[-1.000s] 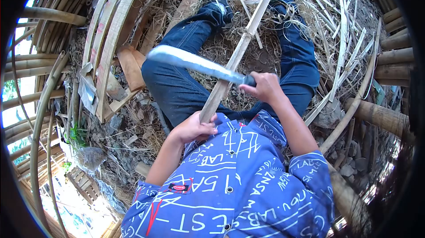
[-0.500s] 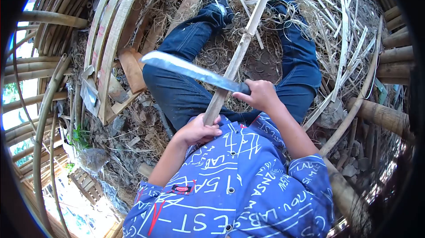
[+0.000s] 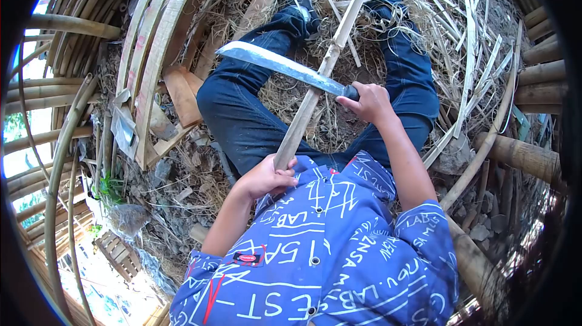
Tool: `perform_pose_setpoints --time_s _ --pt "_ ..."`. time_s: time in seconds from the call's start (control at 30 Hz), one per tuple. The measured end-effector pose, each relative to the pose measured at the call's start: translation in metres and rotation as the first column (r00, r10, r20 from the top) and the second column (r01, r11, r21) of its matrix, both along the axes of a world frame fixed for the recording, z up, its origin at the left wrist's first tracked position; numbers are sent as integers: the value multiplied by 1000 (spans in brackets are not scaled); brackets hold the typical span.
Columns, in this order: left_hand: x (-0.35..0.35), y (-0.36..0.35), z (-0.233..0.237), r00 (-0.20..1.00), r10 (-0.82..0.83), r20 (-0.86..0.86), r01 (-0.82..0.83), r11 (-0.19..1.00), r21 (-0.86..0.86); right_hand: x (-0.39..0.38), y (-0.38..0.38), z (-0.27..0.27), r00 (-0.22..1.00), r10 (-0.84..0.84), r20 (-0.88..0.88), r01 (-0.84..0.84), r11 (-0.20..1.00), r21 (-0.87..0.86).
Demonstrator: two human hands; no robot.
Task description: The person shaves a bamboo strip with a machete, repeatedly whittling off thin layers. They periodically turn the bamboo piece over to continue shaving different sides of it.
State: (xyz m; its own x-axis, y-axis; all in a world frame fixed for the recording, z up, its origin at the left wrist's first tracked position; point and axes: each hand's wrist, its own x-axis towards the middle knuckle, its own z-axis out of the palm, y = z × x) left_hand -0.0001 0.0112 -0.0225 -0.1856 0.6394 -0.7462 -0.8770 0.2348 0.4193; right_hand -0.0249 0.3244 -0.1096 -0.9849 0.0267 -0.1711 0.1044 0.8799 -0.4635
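Closed around the near end of a long bamboo strip (image 3: 306, 111), my left hand (image 3: 265, 178) rests close to my shirt front. The strip runs away from me between my legs toward my feet. My right hand (image 3: 368, 103) grips the dark handle of a machete (image 3: 276, 65). Its broad blade points left and lies across the strip, a little beyond the middle of the strip's length. My fingers wrap the handle, leaving only its front end visible.
My bent legs in dark jeans (image 3: 242, 126) flank the strip. Thin bamboo slivers (image 3: 470, 53) pile up at the right, with curly shavings around my feet. Flat wooden slats (image 3: 160, 47) lean at the left. A thick bamboo pole (image 3: 524, 159) juts in from the right.
My right hand has slid the machete away from me along the strip, toward my feet. My left hand keeps its grip, shifted slightly left.
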Motion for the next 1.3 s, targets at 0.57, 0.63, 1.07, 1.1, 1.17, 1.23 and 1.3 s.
perform_pose_setpoints --time_s 0.57,0.63,1.07,1.1,1.17,1.23,1.3 --pt "-1 -1 -9 990 66 125 -71 997 37 16 -38 28 978 210 16 -209 976 -60" --pt "-2 2 -9 994 45 100 -47 999 20 22 -49 35 967 255 19 -251 960 -126" --pt "3 -4 -1 998 5 62 -8 999 47 0 10 20 997 -45 58 43 999 33" --pt "5 -5 -5 998 1 67 -4 999 42 6 5 22 997 -49 64 47 998 28" --pt "6 -9 -14 993 34 111 -42 996 73 17 -10 29 986 137 98 -140 990 23" --pt "5 -8 0 997 2 76 -6 999 45 20 -10 20 988 149 31 -149 989 17" --pt "10 -11 5 999 -25 47 24 1000 19 13 5 9 1000 29 9 -29 998 -51"
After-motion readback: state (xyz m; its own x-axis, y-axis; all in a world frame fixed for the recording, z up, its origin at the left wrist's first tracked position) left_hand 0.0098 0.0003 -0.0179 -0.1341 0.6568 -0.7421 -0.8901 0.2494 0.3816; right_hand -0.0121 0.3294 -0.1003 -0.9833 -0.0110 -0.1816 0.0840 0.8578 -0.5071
